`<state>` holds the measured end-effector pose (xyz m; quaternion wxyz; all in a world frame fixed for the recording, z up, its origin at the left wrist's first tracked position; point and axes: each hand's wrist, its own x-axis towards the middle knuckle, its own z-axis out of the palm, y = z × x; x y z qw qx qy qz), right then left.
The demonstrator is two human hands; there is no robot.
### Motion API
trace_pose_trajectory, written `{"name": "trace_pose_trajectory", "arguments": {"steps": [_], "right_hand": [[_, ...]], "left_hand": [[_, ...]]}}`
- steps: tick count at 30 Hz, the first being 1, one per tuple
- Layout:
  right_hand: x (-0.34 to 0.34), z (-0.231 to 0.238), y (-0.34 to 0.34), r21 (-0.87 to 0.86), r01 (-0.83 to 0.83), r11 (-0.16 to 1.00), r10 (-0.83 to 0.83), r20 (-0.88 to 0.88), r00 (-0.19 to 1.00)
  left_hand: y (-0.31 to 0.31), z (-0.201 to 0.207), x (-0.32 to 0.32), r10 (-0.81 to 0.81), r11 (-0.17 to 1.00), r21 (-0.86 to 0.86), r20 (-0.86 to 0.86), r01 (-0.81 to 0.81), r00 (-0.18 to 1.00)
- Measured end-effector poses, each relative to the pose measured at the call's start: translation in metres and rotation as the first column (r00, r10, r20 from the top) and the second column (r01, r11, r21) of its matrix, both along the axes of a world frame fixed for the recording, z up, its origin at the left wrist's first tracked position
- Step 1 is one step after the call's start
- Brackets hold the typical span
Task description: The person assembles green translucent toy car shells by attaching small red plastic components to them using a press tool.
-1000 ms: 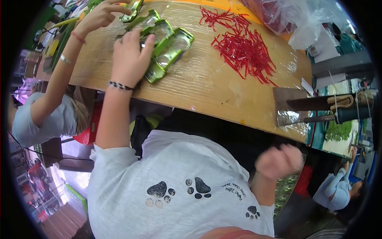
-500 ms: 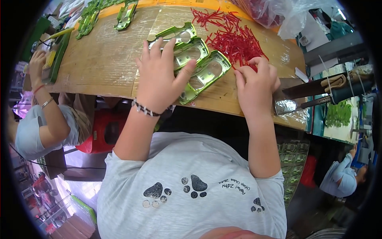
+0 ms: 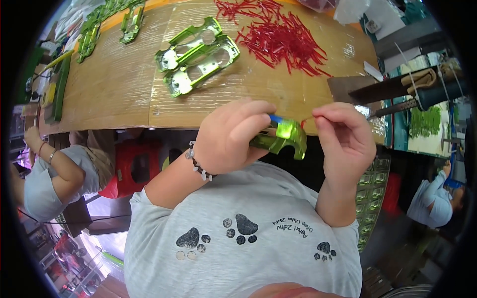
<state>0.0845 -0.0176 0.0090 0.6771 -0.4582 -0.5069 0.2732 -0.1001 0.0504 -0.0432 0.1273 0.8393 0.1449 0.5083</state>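
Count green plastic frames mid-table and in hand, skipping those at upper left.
3: an upper frame and a lower frame, side by side on the table; a held frame in the left hand. Any underneath would be hidden.

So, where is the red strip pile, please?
In the head view, the red strip pile lies on the table, upper middle, right of two green frames.

Red stool [image 3: 122, 159] near a brown worktable [image 3: 119, 89]

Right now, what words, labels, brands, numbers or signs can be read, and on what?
Pale grey T-shirt: small dark lettering, upside down; not copied out here.
White sheet, upper right: small square mark, too blurred to read.
Held green part: no readable text.
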Motion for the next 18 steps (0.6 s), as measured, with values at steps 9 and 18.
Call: {"name": "trace_pose_trajectory", "arguments": {"steps": [9, 18], "right_hand": [[0.021, 0.012, -0.034, 0.132, -0.047, 0.990, -0.024, 0.490, 0.871], [0.031, 0.004, -0.048, 0.292, 0.034, 0.956, -0.208, 0.590, 0.780]], "left_hand": [[-0.013, 0.018, 0.024, 0.040, 0.986, 0.167, -0.091, -0.025, 0.995], [-0.021, 0.022, 0.038, 0.047, 0.985, 0.170, -0.095, -0.030, 0.994]]}}
